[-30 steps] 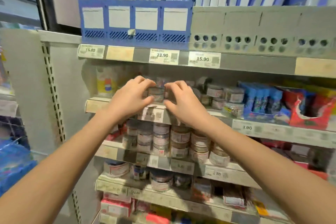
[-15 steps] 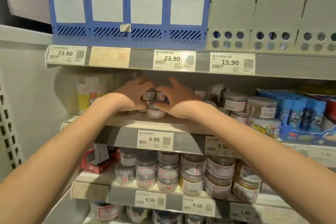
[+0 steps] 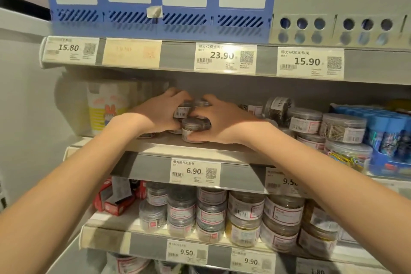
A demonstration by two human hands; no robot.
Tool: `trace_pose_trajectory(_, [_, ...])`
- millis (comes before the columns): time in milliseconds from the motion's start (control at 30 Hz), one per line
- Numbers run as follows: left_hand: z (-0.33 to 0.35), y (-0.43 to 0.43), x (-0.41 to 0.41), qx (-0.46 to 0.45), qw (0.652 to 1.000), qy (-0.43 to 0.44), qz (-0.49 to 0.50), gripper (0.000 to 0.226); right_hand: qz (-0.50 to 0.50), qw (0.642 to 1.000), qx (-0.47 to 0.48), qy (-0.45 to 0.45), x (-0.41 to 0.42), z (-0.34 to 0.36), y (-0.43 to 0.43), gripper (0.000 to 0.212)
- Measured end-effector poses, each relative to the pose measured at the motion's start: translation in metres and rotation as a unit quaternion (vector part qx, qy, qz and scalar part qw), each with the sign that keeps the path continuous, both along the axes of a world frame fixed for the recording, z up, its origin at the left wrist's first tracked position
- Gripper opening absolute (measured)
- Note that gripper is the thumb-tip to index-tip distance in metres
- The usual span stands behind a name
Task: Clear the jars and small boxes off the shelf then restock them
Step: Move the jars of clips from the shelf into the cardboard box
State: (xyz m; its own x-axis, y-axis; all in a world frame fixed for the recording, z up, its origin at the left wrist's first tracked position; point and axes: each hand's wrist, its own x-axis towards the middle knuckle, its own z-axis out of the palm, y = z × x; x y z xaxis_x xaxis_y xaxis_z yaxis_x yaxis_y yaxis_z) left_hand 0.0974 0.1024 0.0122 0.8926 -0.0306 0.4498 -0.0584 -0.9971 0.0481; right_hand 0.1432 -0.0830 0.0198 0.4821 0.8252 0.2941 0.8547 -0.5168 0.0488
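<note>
Fingers of both hands wrap a cluster of small jars on the shelf.

Head view: left hand [image 3: 159, 115] and right hand [image 3: 224, 121] curl around the jars [image 3: 195, 127] from either side, clamped on them; fingertips reach behind, hidden. Rear jars are blurred, labels unreadable. The shelf [image 3: 155, 140] edge carries a 6.90 price tag [image 3: 195, 171].

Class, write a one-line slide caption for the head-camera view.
Both hands, left hand and right hand, cup a cluster of small jars on the shelf above the 6.90 price tag.
</note>
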Motion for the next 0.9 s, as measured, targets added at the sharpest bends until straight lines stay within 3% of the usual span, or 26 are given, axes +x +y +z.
trace_pose_trajectory(100, [-0.004,-0.001,-0.008,-0.001,0.999,-0.026,0.033,0.056,-0.003,1.000,0.015,-0.006,-0.006,-0.002,-0.002,0.045])
trace_pose_trajectory(300, [-0.002,-0.015,-0.028,-0.012,0.993,-0.015,0.115,0.058,0.044,0.995,0.085,-0.041,-0.018,-0.005,-0.010,0.026])
trace_pose_trajectory(367, [-0.003,-0.021,-0.043,-0.033,0.992,-0.031,0.118,0.052,0.055,0.994,0.093,-0.033,-0.027,-0.003,-0.018,0.029])
trace_pose_trajectory(467, [-0.010,-0.035,-0.073,-0.035,0.984,-0.081,0.152,0.025,0.074,0.990,0.106,-0.054,-0.046,0.001,-0.031,0.032])
trace_pose_trajectory(633, [-0.031,-0.054,-0.139,-0.059,0.980,-0.148,0.123,0.065,0.138,0.982,0.110,-0.062,-0.080,-0.010,-0.046,0.044])
trace_pose_trajectory(767, [-0.053,-0.069,-0.206,-0.098,0.970,-0.158,0.157,0.062,0.231,0.960,0.160,0.007,-0.114,-0.042,-0.045,0.069])
trace_pose_trajectory(900, [-0.076,-0.081,-0.282,-0.114,0.961,-0.139,0.211,0.060,0.296,0.936,0.175,0.076,-0.163,-0.077,-0.029,0.080])
